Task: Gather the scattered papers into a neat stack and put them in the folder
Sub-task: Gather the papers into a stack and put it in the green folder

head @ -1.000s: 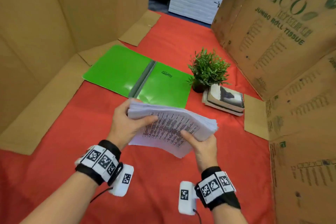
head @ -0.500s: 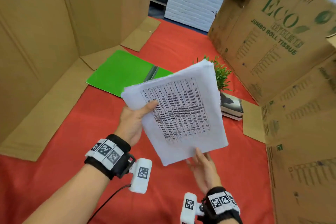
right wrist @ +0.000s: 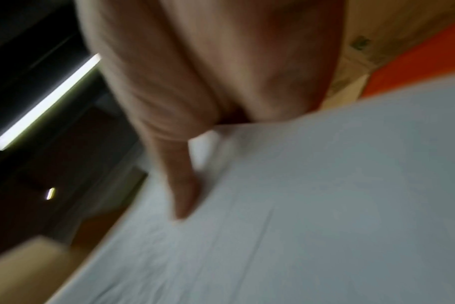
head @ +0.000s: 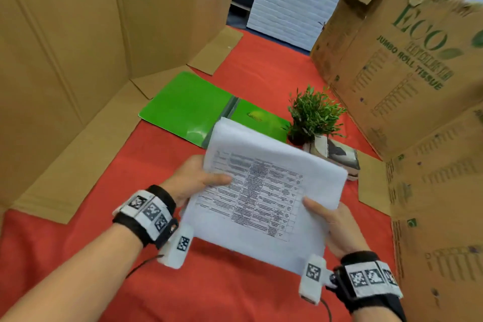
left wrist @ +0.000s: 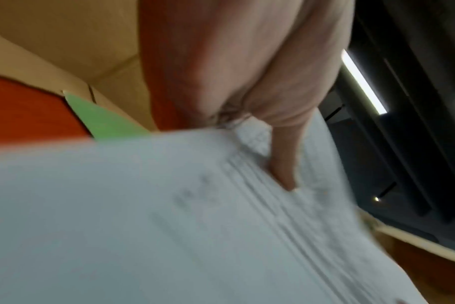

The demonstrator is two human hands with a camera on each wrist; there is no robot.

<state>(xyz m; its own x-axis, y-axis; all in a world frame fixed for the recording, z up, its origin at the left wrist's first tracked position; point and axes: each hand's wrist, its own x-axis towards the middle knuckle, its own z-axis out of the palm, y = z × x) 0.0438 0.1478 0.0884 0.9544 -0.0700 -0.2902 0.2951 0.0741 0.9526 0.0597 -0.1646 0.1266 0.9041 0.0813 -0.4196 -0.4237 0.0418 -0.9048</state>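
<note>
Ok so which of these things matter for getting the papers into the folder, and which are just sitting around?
Part of the job:
paper stack, gripped by left hand and right hand
green folder, lying open on the red cloth

Just lying about:
potted plant
books beside it
cardboard boxes

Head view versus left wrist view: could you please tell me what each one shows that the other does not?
Only the head view shows the right hand gripping the paper stack, the potted plant beside the books, the whole open green folder and the printed cardboard box.

Only the left wrist view shows the stack's layered sheet edges from close up, with a ceiling light strip overhead.

Both show the left hand holding the stack, part of the folder and the red cloth.
</note>
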